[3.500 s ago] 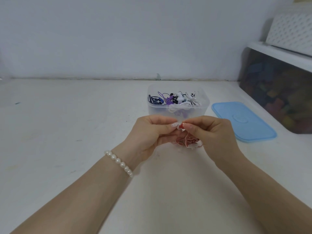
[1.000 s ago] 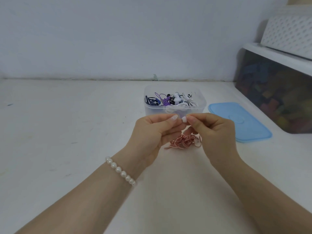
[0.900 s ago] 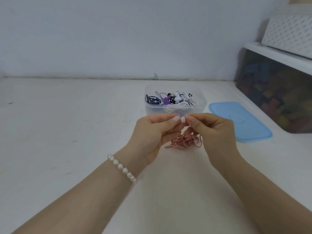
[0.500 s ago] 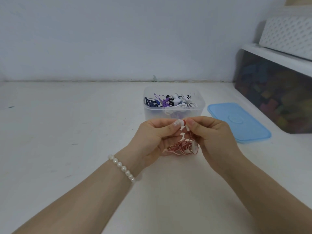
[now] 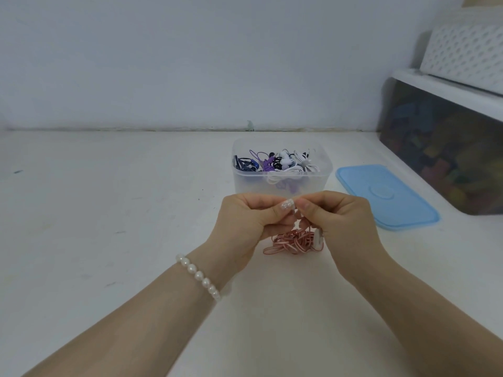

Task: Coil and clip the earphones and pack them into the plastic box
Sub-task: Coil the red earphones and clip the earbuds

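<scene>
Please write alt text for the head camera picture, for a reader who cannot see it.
Two hands, left hand and right hand, pinch a pink earphone cable whose tangled rest lies on a white table. Behind stands an open plastic box holding coiled earphones, its blue lid to the right.

Pale wall (image 5: 190, 55); white tabletop (image 5: 95, 213); shelf (image 5: 446, 88) right.

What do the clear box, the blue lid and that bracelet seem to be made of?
Box: likely translucent frosted plastic, since the earphones inside show through its wall. Lid: probably matte blue plastic with a moulded oval. Bracelet: glossy white round beads, pearls or imitation; cannot tell which.
</scene>
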`<state>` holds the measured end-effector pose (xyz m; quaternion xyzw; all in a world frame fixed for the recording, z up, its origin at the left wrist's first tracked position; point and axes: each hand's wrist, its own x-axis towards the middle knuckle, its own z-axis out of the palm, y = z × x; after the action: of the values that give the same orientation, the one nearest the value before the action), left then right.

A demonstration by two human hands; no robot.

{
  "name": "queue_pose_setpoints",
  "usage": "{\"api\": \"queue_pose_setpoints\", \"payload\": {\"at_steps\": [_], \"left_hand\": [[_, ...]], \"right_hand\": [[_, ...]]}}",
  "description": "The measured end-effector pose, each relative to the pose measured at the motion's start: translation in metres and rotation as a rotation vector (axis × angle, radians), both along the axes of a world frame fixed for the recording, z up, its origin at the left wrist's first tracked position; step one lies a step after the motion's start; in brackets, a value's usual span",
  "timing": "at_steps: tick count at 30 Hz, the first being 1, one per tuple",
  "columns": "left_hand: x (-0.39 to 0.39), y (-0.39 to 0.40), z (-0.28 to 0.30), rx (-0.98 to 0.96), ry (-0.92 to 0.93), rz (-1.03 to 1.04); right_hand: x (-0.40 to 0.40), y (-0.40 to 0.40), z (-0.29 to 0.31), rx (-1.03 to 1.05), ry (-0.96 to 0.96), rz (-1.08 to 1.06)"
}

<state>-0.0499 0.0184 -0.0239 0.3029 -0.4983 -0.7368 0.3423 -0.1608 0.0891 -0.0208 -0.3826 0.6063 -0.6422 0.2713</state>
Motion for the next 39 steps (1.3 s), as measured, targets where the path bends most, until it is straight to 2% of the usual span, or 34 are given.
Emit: {"api": "queue_pose_setpoints", "payload": {"at_steps": [6, 12, 17, 21, 25, 27, 29, 32, 34, 36, 39], "left_hand": [[-0.001, -0.005, 0.004, 0.043, 0.036, -0.051], [-0.001, -0.005, 0.001, -0.117, -0.029, 0.050], [-0.003, -0.005, -0.002, -0.226, -0.068, 0.035], [-0.008, -0.008, -0.006, -0.330, -0.160, 0.088], [-0.009, -0.013, -0.019, -0.559, -0.365, 0.167], [-0.010, -0.011, -0.023, -0.660, -0.424, 0.192], [-0.010, -0.009, -0.024, -0.738, -0.446, 0.200], [-0.007, -0.006, -0.022, -0.816, -0.420, 0.120], [-0.002, -0.006, -0.021, -0.832, -0.406, 0.053], [0.000, -0.010, -0.026, -0.926, -0.485, -0.023], [0.001, -0.013, -0.028, -1.099, -0.596, -0.151]], "right_hand": [[-0.005, -0.005, 0.002, 0.045, -0.095, -0.031], [-0.008, -0.004, 0.000, 0.085, -0.097, -0.040], [-0.009, -0.005, -0.002, 0.124, -0.086, -0.018], [-0.018, -0.007, -0.001, 0.177, -0.015, -0.025], [-0.031, -0.007, -0.006, 0.215, 0.193, -0.050], [-0.036, -0.006, -0.006, 0.227, 0.200, -0.019], [-0.043, -0.006, -0.008, 0.284, 0.297, 0.030], [-0.051, -0.001, -0.006, 0.371, 0.440, 0.096], [-0.055, 0.004, -0.001, 0.360, 0.403, 0.169], [-0.054, 0.009, 0.003, 0.379, 0.346, 0.279], [-0.051, 0.012, -0.001, 0.453, 0.473, 0.357]]}}
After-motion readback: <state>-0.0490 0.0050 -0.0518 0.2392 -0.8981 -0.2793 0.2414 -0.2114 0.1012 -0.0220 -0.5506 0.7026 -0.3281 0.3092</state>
